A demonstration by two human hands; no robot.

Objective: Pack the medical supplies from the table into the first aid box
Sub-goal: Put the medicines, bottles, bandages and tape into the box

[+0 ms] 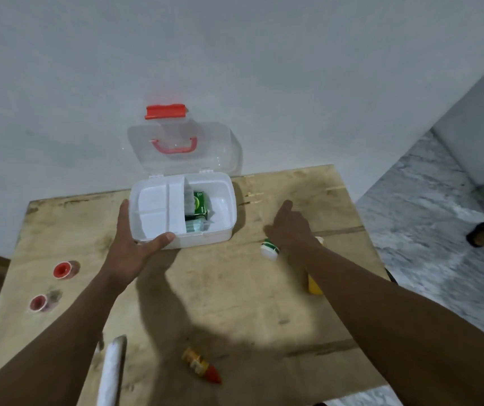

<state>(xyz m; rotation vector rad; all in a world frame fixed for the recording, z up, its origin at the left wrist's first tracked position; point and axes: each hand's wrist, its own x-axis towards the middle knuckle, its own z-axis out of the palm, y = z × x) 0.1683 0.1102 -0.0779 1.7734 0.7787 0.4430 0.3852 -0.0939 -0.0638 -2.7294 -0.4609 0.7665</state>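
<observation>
The white first aid box point(223, 230) stands at the back of the wooden table point(234, 303), its clear lid point(220, 148) with red handle raised against the wall. Inside lie a white divided tray, a green carton point(200, 202) and a clear packet. My left hand point(135, 241) grips the box's front left corner, thumb along the front wall. My right hand point(290, 227) hovers with fingers extended to the right of the box, over a small white bottle with a green label point(269, 249). A yellow bottle point(314, 284) is partly hidden under my right forearm.
Two round red-lidded tape rolls point(62, 270) point(39, 303) lie at the left. A white roll point(111, 373) sits at the near edge beside a small yellow tube with a red cap point(202, 366). Grey floor lies past the table's right edge; a wall stands behind.
</observation>
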